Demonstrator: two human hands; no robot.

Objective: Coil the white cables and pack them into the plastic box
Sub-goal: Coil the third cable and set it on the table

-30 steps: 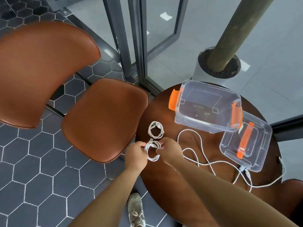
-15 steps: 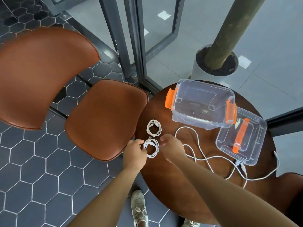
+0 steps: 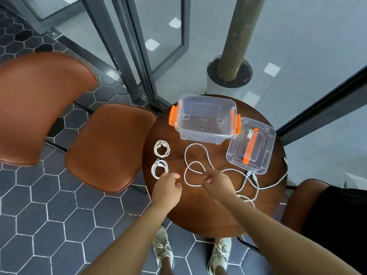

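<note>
Two coiled white cables lie on the left of the round brown table (image 3: pixel 198 211): the far coil (image 3: pixel 161 148) and the near coil (image 3: pixel 158 168). My left hand (image 3: pixel 167 187) rests just right of the near coil with loose fingers and holds nothing. Loose white cables (image 3: pixel 198 155) sprawl across the middle and right of the table. My right hand (image 3: pixel 217 184) is down on a loop of them, fingers curled; I cannot see whether it grips. The clear plastic box (image 3: pixel 204 133) with orange latches stands open at the back. Its lid (image 3: pixel 264 139) lies to the right.
A brown leather chair (image 3: pixel 107 147) stands left of the table, and another chair (image 3: pixel 309 195) at the right. Glass door frames (image 3: pixel 127 56) and a planter with a trunk (image 3: pixel 228 76) are behind. My feet (image 3: pixel 162 247) are under the table's near edge.
Both hands let go of the near coil, which now lies on the table. My right hand moved right onto the loose cable. My left hand drew back slightly.
</note>
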